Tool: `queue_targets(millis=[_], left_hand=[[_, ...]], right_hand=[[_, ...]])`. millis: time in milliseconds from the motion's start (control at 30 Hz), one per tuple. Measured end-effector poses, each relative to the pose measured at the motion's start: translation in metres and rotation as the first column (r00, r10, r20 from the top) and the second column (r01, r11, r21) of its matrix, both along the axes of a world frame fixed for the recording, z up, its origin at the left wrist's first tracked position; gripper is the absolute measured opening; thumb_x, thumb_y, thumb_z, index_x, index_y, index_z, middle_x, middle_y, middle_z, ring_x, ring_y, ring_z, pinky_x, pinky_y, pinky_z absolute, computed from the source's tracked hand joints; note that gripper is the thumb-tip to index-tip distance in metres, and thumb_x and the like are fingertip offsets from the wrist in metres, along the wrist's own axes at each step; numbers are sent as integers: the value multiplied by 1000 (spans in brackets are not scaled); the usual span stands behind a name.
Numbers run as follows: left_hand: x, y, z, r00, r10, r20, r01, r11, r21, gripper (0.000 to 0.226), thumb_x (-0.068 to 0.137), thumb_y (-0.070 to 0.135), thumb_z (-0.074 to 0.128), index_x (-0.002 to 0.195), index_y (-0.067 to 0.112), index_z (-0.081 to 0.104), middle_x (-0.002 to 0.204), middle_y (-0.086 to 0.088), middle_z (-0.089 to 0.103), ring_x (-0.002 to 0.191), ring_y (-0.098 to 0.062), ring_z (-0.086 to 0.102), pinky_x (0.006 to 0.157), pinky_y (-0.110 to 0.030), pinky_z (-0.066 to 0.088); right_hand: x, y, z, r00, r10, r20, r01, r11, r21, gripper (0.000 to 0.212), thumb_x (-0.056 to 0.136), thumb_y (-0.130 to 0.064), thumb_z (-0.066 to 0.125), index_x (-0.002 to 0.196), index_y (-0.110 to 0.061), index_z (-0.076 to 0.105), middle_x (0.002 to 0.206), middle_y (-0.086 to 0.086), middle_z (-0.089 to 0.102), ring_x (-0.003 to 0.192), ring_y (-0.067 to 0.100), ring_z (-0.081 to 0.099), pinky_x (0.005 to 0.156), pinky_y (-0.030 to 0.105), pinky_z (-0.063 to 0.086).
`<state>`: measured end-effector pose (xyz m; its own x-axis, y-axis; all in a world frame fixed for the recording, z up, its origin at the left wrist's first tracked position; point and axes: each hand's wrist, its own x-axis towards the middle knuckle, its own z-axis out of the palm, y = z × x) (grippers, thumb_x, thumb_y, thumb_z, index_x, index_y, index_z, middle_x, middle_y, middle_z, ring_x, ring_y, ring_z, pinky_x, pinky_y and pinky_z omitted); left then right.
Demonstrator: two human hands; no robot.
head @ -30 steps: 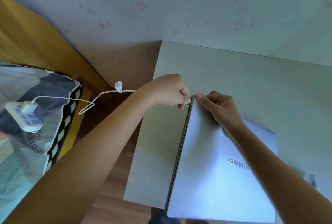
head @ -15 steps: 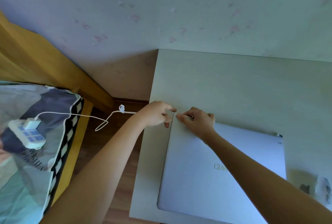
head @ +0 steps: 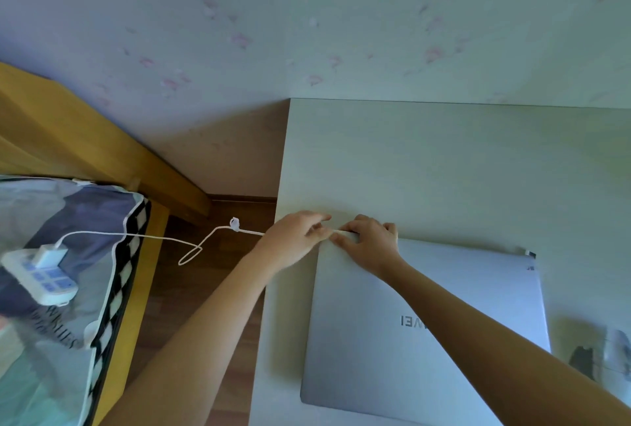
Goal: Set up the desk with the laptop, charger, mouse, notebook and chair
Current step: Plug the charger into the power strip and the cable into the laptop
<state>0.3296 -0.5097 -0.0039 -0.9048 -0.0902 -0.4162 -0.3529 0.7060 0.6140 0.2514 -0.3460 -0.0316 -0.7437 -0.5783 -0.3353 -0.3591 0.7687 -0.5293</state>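
A closed silver laptop (head: 426, 330) lies flat on the pale desk (head: 426, 159), its logo facing me upside down. My left hand (head: 295, 237) pinches the plug end of the white charger cable (head: 218, 232) at the laptop's far left corner. My right hand (head: 370, 243) rests on that same corner, fingers curled over the lid edge. The cable sags across the gap to a white charger block (head: 51, 253) plugged into a power strip (head: 39, 275) on the bed. The plug tip is hidden between my fingers.
A bed with a patterned cover (head: 61, 306) and a yellow wooden frame (head: 68, 132) stands at the left. Wooden floor (head: 191, 289) shows between bed and desk. A blurred small object (head: 611, 354) lies on the desk at the right edge. The wall (head: 307, 15) backs the desk.
The laptop, tilted up on its edge a second ago, now lies flat on the desk. Both hands stayed at its far left corner with the cable end.
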Motion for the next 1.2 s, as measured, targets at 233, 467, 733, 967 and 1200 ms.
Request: queue_targets(millis=[233,467,733,967,1200], left_hand=[[20,31,-32,950,-311,-21,262,834,-486,79,91,66,15,152,21,-7,162,3,-7,149,-16,-9,120,-40,2],[19,49,-43,940,-341,-18,271,778,-566,82,86,71,2,148,20,-18,161,1,-13,148,-21,-11,118,-48,-3],[-19,133,-36,877,-477,-58,352,720,-598,81,89,66,15,153,16,14,159,1,24,147,-18,20,116,-58,7],[-66,236,-33,739,-671,-65,506,615,-605,86,87,71,28,153,18,13,161,-4,16,148,-19,16,113,-62,10],[-88,286,-42,808,-588,-45,503,728,-465,89,81,74,40,151,38,-2,162,-7,0,148,-30,-8,103,-76,-1]], right_hand=[[-2,5,-1,992,116,-55,-122,984,-127,27,88,-31,61,110,-19,69,107,2,54,105,21,49,90,29,36],[-4,58,5,828,357,-432,-334,934,131,37,89,-34,59,122,-17,62,130,5,59,126,26,51,108,51,34],[-21,160,11,825,311,-472,-127,916,381,53,94,-38,30,133,-13,55,146,9,46,133,27,46,106,60,34],[-40,250,11,872,159,-462,26,929,368,54,97,-35,24,132,-10,55,142,11,51,126,29,53,103,59,37],[-65,309,2,932,125,-339,-32,963,267,55,91,-12,47,145,-16,38,153,-2,34,139,18,37,110,45,32]])
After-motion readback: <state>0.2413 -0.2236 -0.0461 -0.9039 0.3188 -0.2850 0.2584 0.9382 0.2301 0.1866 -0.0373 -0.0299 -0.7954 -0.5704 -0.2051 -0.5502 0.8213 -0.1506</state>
